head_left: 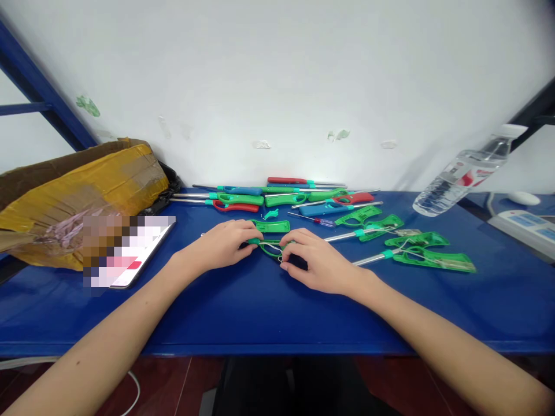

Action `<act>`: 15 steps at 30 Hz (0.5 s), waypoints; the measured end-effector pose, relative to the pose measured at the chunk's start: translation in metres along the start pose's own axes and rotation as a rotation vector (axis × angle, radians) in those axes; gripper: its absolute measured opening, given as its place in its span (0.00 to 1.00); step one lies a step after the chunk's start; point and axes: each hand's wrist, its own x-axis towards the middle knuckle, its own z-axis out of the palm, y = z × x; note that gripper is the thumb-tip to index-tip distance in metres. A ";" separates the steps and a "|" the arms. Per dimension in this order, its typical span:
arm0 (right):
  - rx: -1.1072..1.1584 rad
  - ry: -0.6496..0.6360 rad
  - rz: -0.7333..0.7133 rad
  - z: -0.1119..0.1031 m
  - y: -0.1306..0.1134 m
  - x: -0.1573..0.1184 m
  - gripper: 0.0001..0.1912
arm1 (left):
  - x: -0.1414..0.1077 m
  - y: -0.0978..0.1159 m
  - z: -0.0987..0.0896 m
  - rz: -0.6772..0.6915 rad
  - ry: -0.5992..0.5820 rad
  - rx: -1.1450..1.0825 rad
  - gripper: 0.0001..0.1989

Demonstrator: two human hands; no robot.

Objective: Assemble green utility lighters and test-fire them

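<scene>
Blue desk (260, 318): one green lighter casing (269, 247), opened, left hand (229, 244) pinching its neck, right hand (314, 261) gripping its inner wire.

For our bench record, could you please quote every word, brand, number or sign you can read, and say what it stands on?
No text can be read.
Water bottle label: lettering too blurred.
Phone screen: pixelated.
White device, right edge: markings too blurred.

A water bottle (466, 170) leans near a pale wall (277, 86) on the right, while a taped cardboard box (87, 202) sits at left beside a phone (141, 254), its screen partly pixelated.
</scene>
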 end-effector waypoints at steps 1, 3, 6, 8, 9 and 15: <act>-0.006 0.002 -0.004 0.000 0.001 0.000 0.04 | 0.000 0.000 0.000 0.001 0.002 -0.002 0.11; -0.024 0.033 -0.004 0.000 0.004 0.001 0.04 | 0.001 0.001 0.001 0.004 0.017 -0.005 0.11; -0.079 0.110 0.037 0.001 0.012 0.003 0.06 | 0.002 0.003 0.004 -0.003 0.049 -0.012 0.12; -0.109 0.137 0.088 0.004 0.017 0.006 0.07 | 0.004 0.004 0.006 -0.006 0.050 -0.018 0.12; -0.109 0.142 0.109 0.006 0.019 0.008 0.06 | 0.004 0.004 0.006 -0.003 0.046 -0.018 0.11; -0.040 0.076 0.171 0.016 0.026 0.024 0.05 | 0.006 0.005 0.007 0.034 0.032 -0.018 0.10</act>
